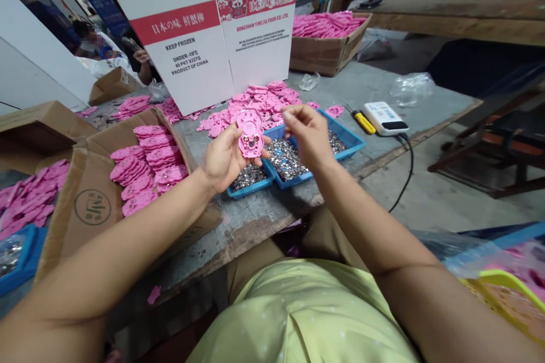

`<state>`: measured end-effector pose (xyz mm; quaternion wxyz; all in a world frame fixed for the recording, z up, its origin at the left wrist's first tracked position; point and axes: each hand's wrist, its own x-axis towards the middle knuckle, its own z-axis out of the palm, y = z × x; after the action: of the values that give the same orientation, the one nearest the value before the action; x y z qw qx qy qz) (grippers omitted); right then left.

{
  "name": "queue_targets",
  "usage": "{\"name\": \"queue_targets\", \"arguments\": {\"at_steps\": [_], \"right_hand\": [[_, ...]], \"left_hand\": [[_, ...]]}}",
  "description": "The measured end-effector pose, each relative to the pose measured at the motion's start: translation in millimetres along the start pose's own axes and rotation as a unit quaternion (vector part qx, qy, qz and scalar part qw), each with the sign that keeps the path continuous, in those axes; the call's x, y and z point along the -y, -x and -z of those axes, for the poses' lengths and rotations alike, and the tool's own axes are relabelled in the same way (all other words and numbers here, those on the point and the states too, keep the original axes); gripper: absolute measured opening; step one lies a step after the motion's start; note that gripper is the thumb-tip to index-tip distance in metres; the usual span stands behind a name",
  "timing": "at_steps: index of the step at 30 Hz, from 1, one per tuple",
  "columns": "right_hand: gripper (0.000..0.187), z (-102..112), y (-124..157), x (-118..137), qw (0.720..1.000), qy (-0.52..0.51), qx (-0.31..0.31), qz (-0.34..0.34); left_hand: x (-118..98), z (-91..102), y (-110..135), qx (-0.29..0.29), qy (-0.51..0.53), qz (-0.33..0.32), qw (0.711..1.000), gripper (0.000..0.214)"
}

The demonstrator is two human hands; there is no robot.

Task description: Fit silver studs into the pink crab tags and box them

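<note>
A pink plastic part (250, 131) with small metal pieces set in its lower half lies face up in my left hand (223, 160), the thumb on its edge. My right hand (307, 131) hovers to the right of it, thumb and forefinger pinched together; whatever they hold is too small to make out. Beneath the hands stand blue trays of small shiny metal pieces, a middle tray (293, 182) and a left tray (254, 187). Behind them spreads a heap of similar pink parts (272, 97) on the grey table (238, 232).
On the left an open cardboard box (63, 221) holds stacked pink parts. A tall white carton (259, 57) stands behind the heap. Back right is another cardboard box (327, 54) of pink parts. A yellow-handled tool (364, 122) lies beside a white corded device (385, 118).
</note>
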<state>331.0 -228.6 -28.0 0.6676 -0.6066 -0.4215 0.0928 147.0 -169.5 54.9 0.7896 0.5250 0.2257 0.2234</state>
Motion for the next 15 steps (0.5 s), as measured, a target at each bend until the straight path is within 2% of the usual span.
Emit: {"name": "queue_targets", "arguments": {"at_steps": [2, 3, 5, 7, 8, 12, 15], "right_hand": [[0.017, 25, -16, -14, 0.988, 0.137, -0.044, -0.055], [0.021, 37, -22, -21, 0.968, 0.23, -0.047, -0.085], [0.029, 57, -30, -32, 0.896, 0.417, 0.017, -0.15], [0.03, 69, -30, -40, 0.829, 0.514, 0.1, -0.198], [0.03, 71, -28, -43, 0.807, 0.536, 0.131, -0.211], [0.034, 68, -22, -48, 0.774, 0.572, 0.168, -0.213], [0.036, 67, -22, -48, 0.77, 0.575, 0.17, -0.219]], "left_hand": [[1, 1.6, 0, -0.003, 0.0, -0.005, 1.0, 0.024], [2, 2.4, 0, -0.003, -0.004, -0.007, 1.0, 0.024], [3, 4.0, 0, -0.005, -0.025, -0.012, 1.0, 0.027], [4, 5.4, -1, -0.012, -0.056, -0.015, 0.998, 0.03], [4, 6.1, -1, -0.019, -0.071, -0.016, 0.997, 0.031], [2, 8.8, -2, -0.053, -0.11, -0.021, 0.992, 0.035], [1, 10.2, -3, -0.07, -0.117, -0.022, 0.99, 0.035]]}}
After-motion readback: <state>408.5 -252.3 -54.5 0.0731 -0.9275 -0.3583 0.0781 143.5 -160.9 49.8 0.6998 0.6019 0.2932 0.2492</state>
